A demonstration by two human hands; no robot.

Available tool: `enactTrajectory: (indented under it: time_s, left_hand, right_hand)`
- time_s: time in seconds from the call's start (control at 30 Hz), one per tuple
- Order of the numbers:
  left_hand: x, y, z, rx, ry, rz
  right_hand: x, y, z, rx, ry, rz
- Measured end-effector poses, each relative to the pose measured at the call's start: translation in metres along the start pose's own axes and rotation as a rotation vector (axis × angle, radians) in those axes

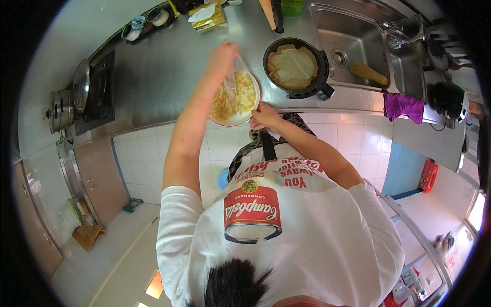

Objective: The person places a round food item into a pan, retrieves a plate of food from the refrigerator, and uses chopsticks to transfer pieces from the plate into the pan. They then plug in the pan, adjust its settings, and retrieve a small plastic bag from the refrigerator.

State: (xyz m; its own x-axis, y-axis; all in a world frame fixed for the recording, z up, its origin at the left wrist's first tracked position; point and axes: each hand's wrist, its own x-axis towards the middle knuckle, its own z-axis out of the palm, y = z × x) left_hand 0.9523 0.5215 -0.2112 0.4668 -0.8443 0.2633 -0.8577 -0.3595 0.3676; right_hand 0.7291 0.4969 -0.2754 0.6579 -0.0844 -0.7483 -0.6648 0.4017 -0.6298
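My left hand point(225, 50) pinches the upper end of a clear plastic bag point(230, 81). The bag hangs down over a white plate with a red rim point(239, 119). On that plate lie yellow, browned flat pancakes point(245, 92), partly behind the bag and my left forearm. My right hand point(264, 115) grips the plate's near right rim, the thumb on top. The plate sits at the counter's front edge and appears to stick out past it. Right of it stands a black air fryer basket point(297, 93), handle towards me, with a parchment paper liner point(293, 67) inside.
A steel sink point(356, 42) with a loofah point(368, 73) lies to the right, and a purple cloth point(403, 106) hangs over its front edge. A yellow tissue pack point(207, 19) rests at the back of the steel counter point(153, 76). Far left are a lidded pot point(61, 111) and a cooktop point(101, 92).
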Motion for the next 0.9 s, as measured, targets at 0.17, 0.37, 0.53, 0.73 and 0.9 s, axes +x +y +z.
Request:
enactTrajectory:
  time_s: [0.17,0.37,0.53,0.73,0.9]
  left_hand:
    - [0.027,-0.039,-0.046,-0.127,0.237,-0.289]
    - [0.024,-0.145,-0.073,-0.697,0.670,-0.590]
    - [-0.009,-0.145,-0.086,-0.005,-0.028,-0.297]
    - [-0.042,-0.092,-0.082,0.295,-0.077,-0.566]
    - [-0.059,-0.065,-0.064,0.181,0.208,-0.449]
  right_hand:
    - [-0.005,-0.001,0.002,0.072,-0.039,0.032]
    - [-0.005,0.006,-0.004,0.076,-0.069,0.022]
    - [-0.007,0.013,-0.020,-0.083,-0.151,0.131]
    - [-0.090,-0.074,-0.049,-0.403,-0.342,-0.311]
    - [-0.093,-0.179,-0.119,-0.402,-0.117,-0.718]
